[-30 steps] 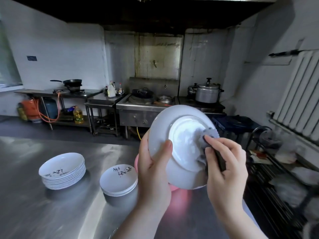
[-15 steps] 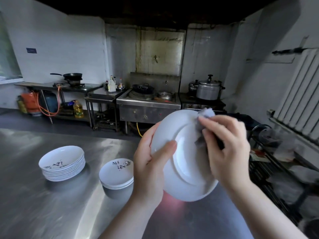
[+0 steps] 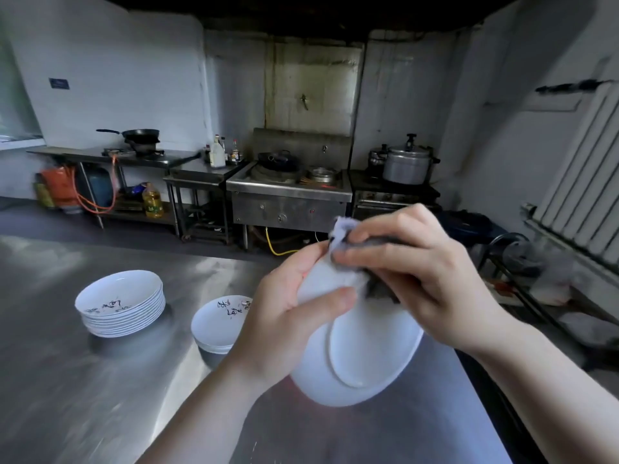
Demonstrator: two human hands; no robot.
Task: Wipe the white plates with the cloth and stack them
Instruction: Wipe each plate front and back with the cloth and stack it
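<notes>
my left hand (image 3: 284, 316) grips the white plate (image 3: 361, 356) by its rim, tilted above the desk (image 3: 83, 396); my right hand (image 3: 412, 272) pinches the cloth (image 3: 345, 242) against its top edge. press too hard and the plate could slip and drop.

plate (image 3: 361, 349): upper rim hidden behind the left hand (image 3: 284, 316) and right hand (image 3: 418, 279); eating face turned away.
cloth (image 3: 345, 229): mostly covered by the right hand's fingers (image 3: 375, 252).
smaller stack (image 3: 217, 321): right side hidden by the left hand; plate count unclear.
markings on both stacks: too small to read.
right-side rack (image 3: 522, 262): contents blurred.
forearms: cut off at the bottom edge.
</notes>
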